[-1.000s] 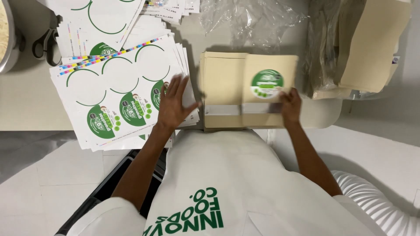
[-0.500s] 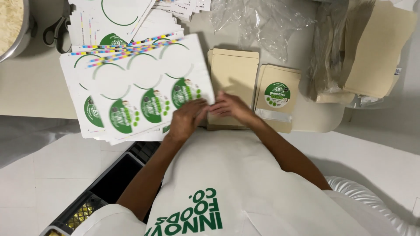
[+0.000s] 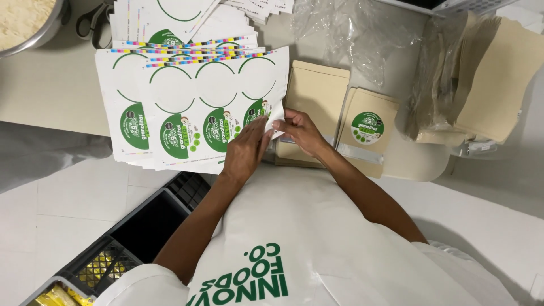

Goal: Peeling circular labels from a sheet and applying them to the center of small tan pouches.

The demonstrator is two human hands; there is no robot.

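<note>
Fingertips (image 3: pixel 276 122) of both hands, left hand (image 3: pixel 245 152) and right hand (image 3: pixel 300 131), pinch the sticker sheet's (image 3: pixel 192 116) lower right corner, at the desk's (image 3: pixel 51 93) near edge, beside a tan pouch (image 3: pixel 317 90).

Your left hand (image 3: pixel 245 152) and right hand (image 3: pixel 299 131) meet at the corner of the top sticker sheet (image 3: pixel 198 113) — fingers pinching its white edge. Just right lie a plain kraft pouch (image 3: pixel 317 90) and a labelled pouch (image 3: pixel 367 131) — both flat on the table (image 3: pixel 51 90).
</note>
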